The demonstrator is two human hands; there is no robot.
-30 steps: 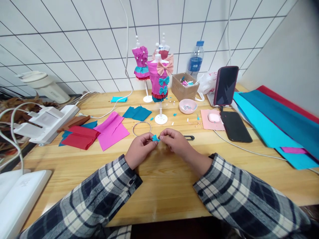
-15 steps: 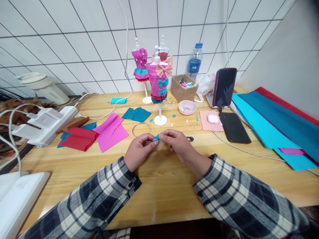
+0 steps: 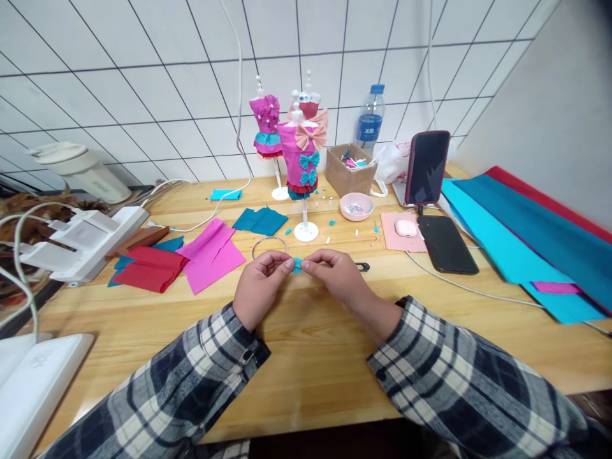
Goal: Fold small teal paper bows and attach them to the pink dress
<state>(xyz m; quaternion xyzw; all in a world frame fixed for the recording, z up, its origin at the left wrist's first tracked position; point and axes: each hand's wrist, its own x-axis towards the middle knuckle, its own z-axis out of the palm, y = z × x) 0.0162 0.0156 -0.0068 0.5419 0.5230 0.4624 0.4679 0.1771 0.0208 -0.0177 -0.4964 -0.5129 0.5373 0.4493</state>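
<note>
A small teal paper piece (image 3: 297, 265) is pinched between the fingertips of the left hand (image 3: 261, 285) and the right hand (image 3: 335, 275), both closed on it just above the wooden table (image 3: 310, 357). Its shape is largely hidden by the fingers; it may be a tiny bow. Just beyond the left hand's fingertips a thin wire ring (image 3: 269, 245) is laid flat, and beyond that a white stand carrying a pink paper dress (image 3: 301, 159) is seen. A black clip (image 3: 362, 266) lies just beside the right hand, on its far side. Further left of the left hand, a pink sheet (image 3: 213, 254) and a red sheet (image 3: 150, 268) are spread.
</note>
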